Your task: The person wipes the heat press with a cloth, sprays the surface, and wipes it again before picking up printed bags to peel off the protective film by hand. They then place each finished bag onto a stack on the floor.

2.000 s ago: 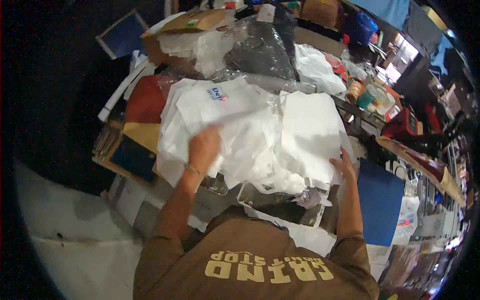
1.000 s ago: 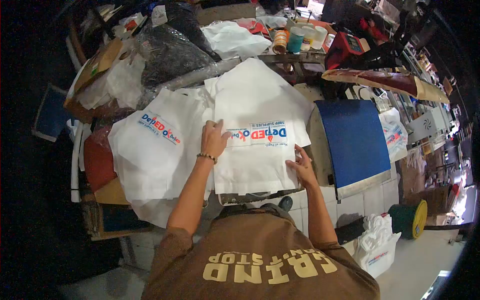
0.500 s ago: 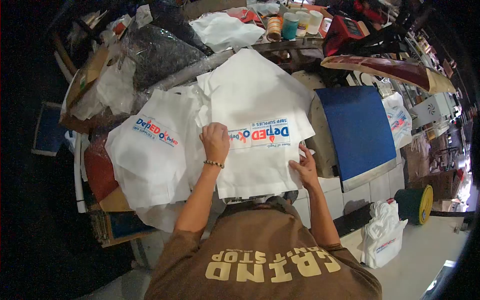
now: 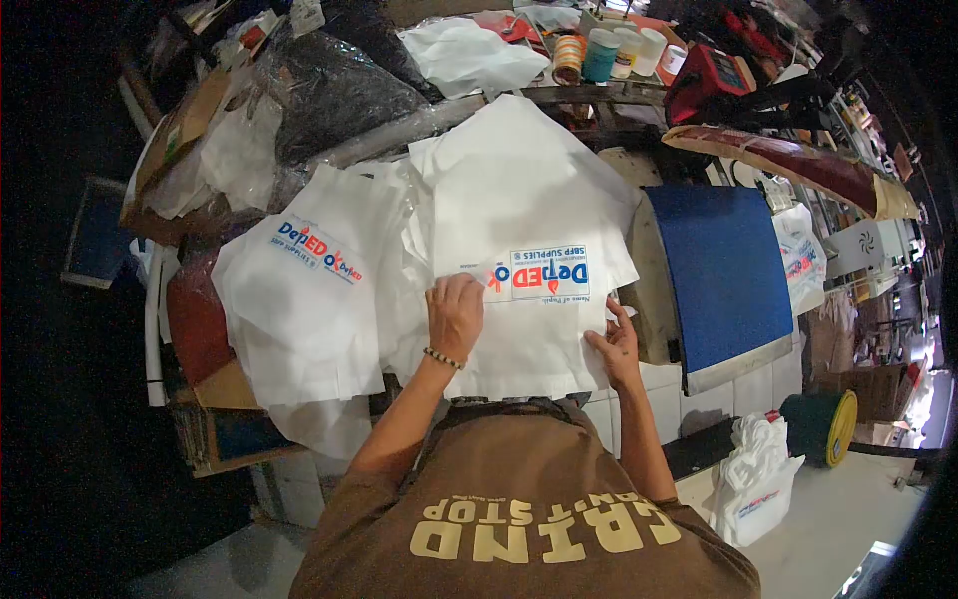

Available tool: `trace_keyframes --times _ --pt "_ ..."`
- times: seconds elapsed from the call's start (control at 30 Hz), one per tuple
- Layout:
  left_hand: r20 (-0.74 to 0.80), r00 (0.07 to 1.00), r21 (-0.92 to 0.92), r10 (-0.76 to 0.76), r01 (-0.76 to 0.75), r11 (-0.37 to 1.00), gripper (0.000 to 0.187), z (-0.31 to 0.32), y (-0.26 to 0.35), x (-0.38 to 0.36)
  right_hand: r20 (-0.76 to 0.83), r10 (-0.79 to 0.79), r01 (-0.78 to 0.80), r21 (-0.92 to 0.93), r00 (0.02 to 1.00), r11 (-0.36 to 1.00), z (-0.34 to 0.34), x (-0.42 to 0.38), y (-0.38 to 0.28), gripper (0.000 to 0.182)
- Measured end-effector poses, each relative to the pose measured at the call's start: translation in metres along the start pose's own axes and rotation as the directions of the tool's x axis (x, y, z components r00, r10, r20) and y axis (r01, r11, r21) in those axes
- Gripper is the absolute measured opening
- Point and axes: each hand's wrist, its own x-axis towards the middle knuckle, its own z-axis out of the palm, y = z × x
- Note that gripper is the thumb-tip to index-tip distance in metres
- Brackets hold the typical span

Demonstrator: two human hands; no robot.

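A white fabric bag (image 4: 519, 200) lies flat in front of me, with a red and blue "DepED" print (image 4: 549, 272) that reads upside down from here. My left hand (image 4: 456, 319), a beaded bracelet on its wrist, is closed over the left end of the print. A thin pale sheet (image 4: 477, 270) stands up at its fingertips and covers part of the lettering. My right hand (image 4: 614, 344) grips the bag's right edge, thumb on top. To the left, another printed white bag (image 4: 309, 329) lies on a pile of similar ones.
A blue-covered board (image 4: 718, 280) stands close on the right. Behind the work lie clear plastic wrapping (image 4: 329, 95) and several jars (image 4: 601, 55). A bundle of white bags (image 4: 753, 479) and a green bin with a yellow rim (image 4: 844, 429) are at lower right.
My left hand has moved right across the print, and the pale sheet now covers its left part. My right hand stays at the bag's edge. The whole view has shifted slightly.
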Motion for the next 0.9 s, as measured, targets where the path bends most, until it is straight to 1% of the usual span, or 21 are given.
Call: trace_keyframes --times 0.03,0.1,0.13,0.17,0.2,0.23,0.27,0.3,0.37,0.4,0.43,0.5,0.53,0.6,0.73,0.8,0.83,0.9 --pt "0.000 1.000 -0.001 -0.001 0.001 1.000 0.012 0.001 -0.003 0.002 0.000 0.000 0.000 -0.001 1.000 1.000 0.002 -0.001 -0.003 0.070" --pt "-0.061 0.990 0.019 -0.129 0.130 0.991 0.014 0.005 -0.008 0.008 0.030 0.052 -0.054 0.074 0.998 0.996 0.003 -0.006 -0.011 0.064" --pt "-0.078 0.980 -0.071 -0.181 0.175 0.982 0.019 -0.012 0.008 0.025 0.021 0.054 -0.056 0.072 0.998 0.996 0.004 -0.006 -0.014 0.064" --pt "-0.073 0.981 -0.078 -0.178 0.173 0.982 0.019 -0.015 0.016 0.032 0.006 0.067 -0.068 0.050 0.998 0.996 0.005 -0.004 -0.016 0.061" --pt "0.034 0.997 -0.210 -0.065 0.071 0.975 0.021 -0.015 0.023 0.039 -0.009 0.078 -0.078 0.028 0.997 0.997 0.008 -0.001 -0.020 0.058" --pt "0.123 0.990 -0.346 0.063 -0.016 0.938 0.023 -0.012 0.030 0.042 -0.016 0.077 -0.077 0.027 0.997 0.997 0.011 0.001 -0.023 0.058" --pt "0.219 0.959 -0.507 0.181 -0.047 0.860 0.026 -0.001 0.037 0.042 -0.026 0.069 -0.067 0.053 0.997 0.996 0.015 0.003 -0.026 0.057" --pt "0.219 0.958 -0.512 0.184 -0.048 0.858 0.026 0.004 0.048 0.043 -0.037 0.062 -0.059 0.078 0.997 0.995 0.017 0.003 -0.029 0.056" --pt "0.176 0.915 -0.543 0.362 -0.216 0.811 0.028 0.012 0.063 0.047 -0.017 0.064 -0.063 0.056 0.998 0.996 0.015 0.006 -0.028 0.057" --pt "0.184 0.921 -0.521 0.344 -0.205 0.828 0.028 0.015 0.067 0.049 0.005 0.068 -0.068 0.037 0.998 0.997 0.016 0.007 -0.030 0.058" --pt "0.186 0.917 -0.528 0.352 -0.208 0.823 0.028 0.017 0.069 0.050 -0.005 0.068 -0.068 0.039 0.998 0.997 0.017 0.005 -0.031 0.058" --pt "0.282 0.877 -0.497 0.389 -0.214 0.841 0.026 0.020 0.070 0.052 0.032 0.040 -0.041 0.033 0.999 0.999 0.019 0.000 -0.034 0.060" --pt "0.285 0.873 -0.504 0.396 -0.215 0.837 0.026 0.023 0.070 0.051 0.022 0.042 -0.043 0.035 0.999 0.998 0.018 -0.002 -0.033 0.060" --pt "0.291 0.864 -0.503 0.411 -0.227 0.834 0.023 0.025 0.069 0.052 0.061 0.024 -0.026 0.038 0.998 0.999 0.018 -0.001 -0.032 0.064" --pt "0.296 0.855 -0.522 0.426 -0.229 0.822 0.020 0.022 0.073 0.056 0.051 -0.009 0.006 0.055 0.999 0.998 0.019 -0.002 -0.030 0.060" --pt "0.288 0.849 -0.524 0.442 -0.247 0.815 0.017 0.021 0.075 0.058 0.135 0.037 -0.043 0.044 0.990 0.998 0.016 -0.003 -0.032 0.066" --pt "0.288 0.849 -0.525 0.442 -0.246 0.815 0.017 0.022 0.075 0.058 0.135 0.037 -0.044 0.044 0.990 0.998 0.014 -0.002 -0.028 0.066" --pt "0.321 0.842 -0.526 0.433 -0.221 0.821 0.017 0.025 0.074 0.057 0.135 -0.008 0.004 0.028 0.991 1.000 0.013 0.001 -0.019 0.066"
